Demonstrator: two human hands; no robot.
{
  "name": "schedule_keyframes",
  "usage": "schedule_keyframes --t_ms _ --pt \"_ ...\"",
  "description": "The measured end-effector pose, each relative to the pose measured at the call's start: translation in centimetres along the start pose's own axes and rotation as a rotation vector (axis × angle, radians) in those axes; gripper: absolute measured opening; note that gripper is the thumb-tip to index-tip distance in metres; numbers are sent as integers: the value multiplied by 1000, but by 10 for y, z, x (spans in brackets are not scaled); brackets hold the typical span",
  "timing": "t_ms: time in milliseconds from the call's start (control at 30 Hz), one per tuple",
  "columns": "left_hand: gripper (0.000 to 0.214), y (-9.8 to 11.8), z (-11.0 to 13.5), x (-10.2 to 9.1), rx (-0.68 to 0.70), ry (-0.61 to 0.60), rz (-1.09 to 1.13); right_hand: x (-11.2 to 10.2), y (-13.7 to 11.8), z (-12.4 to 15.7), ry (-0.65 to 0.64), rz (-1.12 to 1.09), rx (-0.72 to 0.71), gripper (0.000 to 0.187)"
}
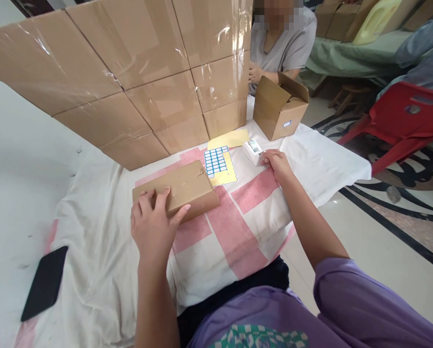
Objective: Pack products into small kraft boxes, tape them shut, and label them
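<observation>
A closed flat cardboard box (176,182) lies on the tablecloth in front of me. My left hand (153,217) grips its left part, fingers bent on the top and thumb along the front side. Farther right, my right hand (277,164) pinches the right edge of a small white box (252,152) with a picture or window on top; its fingertips are partly hidden. Between the two boxes lies a sheet of blue-edged labels (215,162) on yellow backing, with a bare strip at its right. Another yellow sheet (229,139) is just behind it.
A wall of taped cardboard boxes (158,82) stands behind the work area. An open carton (280,113) with a label is at the back right, near a seated person (292,38). A black phone-like slab (44,282) lies left. A red chair (408,116) stands right.
</observation>
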State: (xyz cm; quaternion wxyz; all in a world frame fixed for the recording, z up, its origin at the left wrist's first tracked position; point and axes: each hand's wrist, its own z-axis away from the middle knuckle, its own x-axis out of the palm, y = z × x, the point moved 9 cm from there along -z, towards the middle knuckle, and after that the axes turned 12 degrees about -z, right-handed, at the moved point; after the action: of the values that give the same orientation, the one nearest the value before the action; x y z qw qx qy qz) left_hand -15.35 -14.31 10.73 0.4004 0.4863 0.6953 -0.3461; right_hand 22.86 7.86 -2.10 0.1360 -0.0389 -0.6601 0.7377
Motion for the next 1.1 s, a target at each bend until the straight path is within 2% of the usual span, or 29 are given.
schedule_keyframes --t_ms 200,467,700,1100 --pt "65 0 1 0 1 6 6 -3 -7 1 20 -160 -39 6" --pt "65 0 0 1 -7 14 15 -2 -11 2 -13 -157 2 11" --pt "66 0 1 1 -8 21 10 -6 -10 1 4 -28 -38 8" --pt "67 -1 3 -1 -11 22 2 -2 -26 15 -88 317 -113 37"
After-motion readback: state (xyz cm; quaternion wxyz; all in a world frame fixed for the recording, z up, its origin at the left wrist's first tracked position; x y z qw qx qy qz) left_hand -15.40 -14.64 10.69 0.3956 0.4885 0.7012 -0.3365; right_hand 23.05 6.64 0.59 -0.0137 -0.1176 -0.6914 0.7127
